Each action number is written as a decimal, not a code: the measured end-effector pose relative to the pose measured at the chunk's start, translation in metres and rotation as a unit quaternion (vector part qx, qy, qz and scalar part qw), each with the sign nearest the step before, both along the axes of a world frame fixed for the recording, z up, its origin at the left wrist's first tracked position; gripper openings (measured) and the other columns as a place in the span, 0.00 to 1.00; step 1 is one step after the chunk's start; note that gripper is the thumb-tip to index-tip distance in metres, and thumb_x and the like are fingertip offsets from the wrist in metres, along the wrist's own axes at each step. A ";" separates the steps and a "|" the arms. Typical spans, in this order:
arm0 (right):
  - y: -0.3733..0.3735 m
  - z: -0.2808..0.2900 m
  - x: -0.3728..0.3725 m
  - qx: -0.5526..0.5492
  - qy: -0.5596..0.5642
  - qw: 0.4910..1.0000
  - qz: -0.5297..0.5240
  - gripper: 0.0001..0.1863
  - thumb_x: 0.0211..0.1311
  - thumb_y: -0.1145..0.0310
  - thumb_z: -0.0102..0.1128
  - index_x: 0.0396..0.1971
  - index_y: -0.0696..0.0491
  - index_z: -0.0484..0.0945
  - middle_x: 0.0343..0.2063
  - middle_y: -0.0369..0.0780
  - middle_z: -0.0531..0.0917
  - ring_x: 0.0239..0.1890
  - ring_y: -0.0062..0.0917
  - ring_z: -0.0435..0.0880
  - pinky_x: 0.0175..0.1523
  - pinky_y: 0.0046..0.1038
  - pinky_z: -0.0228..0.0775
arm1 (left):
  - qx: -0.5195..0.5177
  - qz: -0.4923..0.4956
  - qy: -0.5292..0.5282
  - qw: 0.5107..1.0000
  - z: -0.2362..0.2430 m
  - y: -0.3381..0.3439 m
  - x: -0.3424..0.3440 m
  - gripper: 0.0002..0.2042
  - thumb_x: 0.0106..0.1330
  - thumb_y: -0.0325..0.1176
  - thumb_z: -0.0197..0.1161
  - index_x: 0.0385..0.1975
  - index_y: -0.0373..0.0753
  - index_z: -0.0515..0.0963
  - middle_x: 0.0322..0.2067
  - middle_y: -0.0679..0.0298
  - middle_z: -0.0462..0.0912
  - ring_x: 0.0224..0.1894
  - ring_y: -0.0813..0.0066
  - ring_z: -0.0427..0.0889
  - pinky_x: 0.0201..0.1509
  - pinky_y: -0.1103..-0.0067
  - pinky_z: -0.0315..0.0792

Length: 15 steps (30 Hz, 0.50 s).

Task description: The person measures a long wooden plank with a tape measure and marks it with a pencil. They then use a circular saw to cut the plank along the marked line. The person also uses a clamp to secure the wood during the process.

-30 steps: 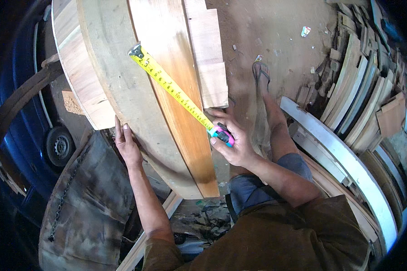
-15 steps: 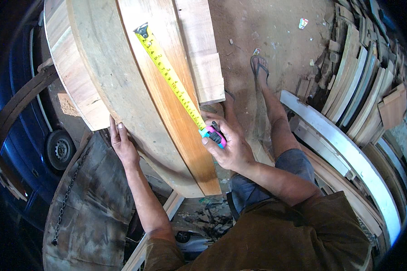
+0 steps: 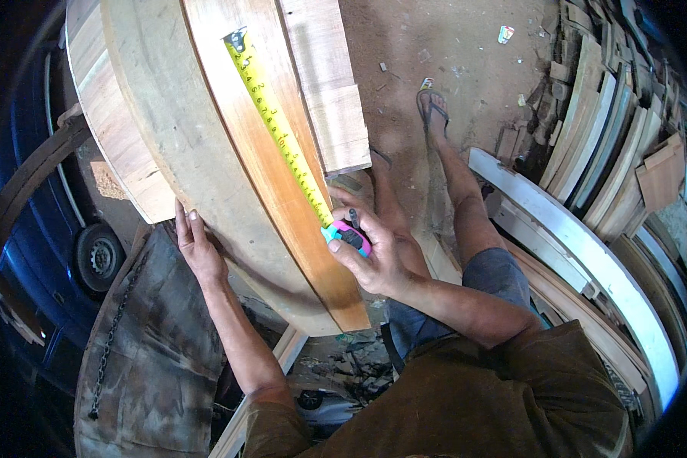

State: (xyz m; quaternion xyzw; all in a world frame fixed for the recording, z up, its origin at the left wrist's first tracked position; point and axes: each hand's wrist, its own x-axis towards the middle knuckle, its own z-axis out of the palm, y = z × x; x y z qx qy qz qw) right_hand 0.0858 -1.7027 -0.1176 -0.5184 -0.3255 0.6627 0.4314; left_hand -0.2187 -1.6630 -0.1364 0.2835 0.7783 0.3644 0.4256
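Note:
My right hand (image 3: 382, 267) grips a pink and turquoise tape measure (image 3: 349, 238) near the close end of a varnished orange-brown board (image 3: 313, 256). Its yellow blade (image 3: 278, 130) is pulled out along this board, and the metal hook (image 3: 235, 38) lies on the board's bright far part. A small dark tip sticks up between my right fingers; I cannot tell what it is. My left hand (image 3: 201, 248) rests with fingers stretched out on the left edge of a wide greyish plank (image 3: 198, 145), beside the corner of a pale board (image 3: 154, 202).
Another pale board (image 3: 336, 126) lies right of the varnished one. Stacked timber (image 3: 595, 145) and a long white curved board (image 3: 588, 240) stand on the right. At the left are a blue vehicle (image 3: 30, 214) with a wheel (image 3: 99, 258) and a dark stained sheet (image 3: 153, 343) with a chain (image 3: 108, 343).
The tape measure in my right hand has shifted slightly left and closer, and its blade lies a little more steeply. The whole view has moved slightly. My left hand stays at the plank's edge.

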 end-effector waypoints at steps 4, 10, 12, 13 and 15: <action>-0.002 -0.003 -0.002 0.001 0.001 1.000 0.003 0.17 0.65 0.67 0.67 0.48 0.60 0.77 0.65 0.56 0.72 0.66 0.36 0.74 0.66 0.35 0.64 | -0.003 0.009 -0.004 1.000 0.007 0.005 0.006 0.25 0.80 0.32 0.52 0.74 0.36 0.61 0.63 0.57 0.77 0.64 0.72 0.75 0.69 0.73 0.68; -0.001 0.003 -0.005 -0.014 0.030 0.999 -0.008 0.16 0.67 0.67 0.66 0.49 0.60 0.76 0.67 0.55 0.69 0.68 0.36 0.72 0.68 0.35 0.62 | 0.002 0.006 -0.008 1.000 0.001 -0.001 -0.007 0.25 0.80 0.32 0.53 0.74 0.36 0.62 0.65 0.57 0.75 0.65 0.72 0.74 0.70 0.73 0.67; -0.001 0.005 -0.003 -0.035 0.038 0.999 0.000 0.16 0.68 0.66 0.65 0.49 0.59 0.76 0.68 0.55 0.69 0.68 0.35 0.71 0.68 0.34 0.61 | 0.002 0.002 -0.007 1.000 -0.001 -0.003 -0.009 0.25 0.80 0.33 0.53 0.74 0.36 0.61 0.66 0.56 0.75 0.65 0.71 0.73 0.70 0.73 0.67; 0.000 0.006 -0.002 -0.046 0.042 0.998 0.004 0.15 0.68 0.66 0.65 0.49 0.59 0.76 0.68 0.55 0.68 0.68 0.34 0.71 0.68 0.34 0.61 | -0.002 -0.002 -0.002 1.000 -0.002 -0.003 -0.009 0.25 0.80 0.33 0.52 0.74 0.36 0.60 0.66 0.56 0.74 0.65 0.70 0.74 0.70 0.72 0.67; 0.004 0.007 0.000 -0.035 0.039 0.999 0.004 0.16 0.68 0.65 0.65 0.48 0.59 0.76 0.68 0.55 0.68 0.68 0.33 0.71 0.68 0.34 0.61 | -0.007 -0.002 0.001 1.000 -0.002 -0.003 -0.007 0.26 0.80 0.33 0.52 0.75 0.37 0.59 0.66 0.56 0.74 0.65 0.69 0.74 0.70 0.72 0.67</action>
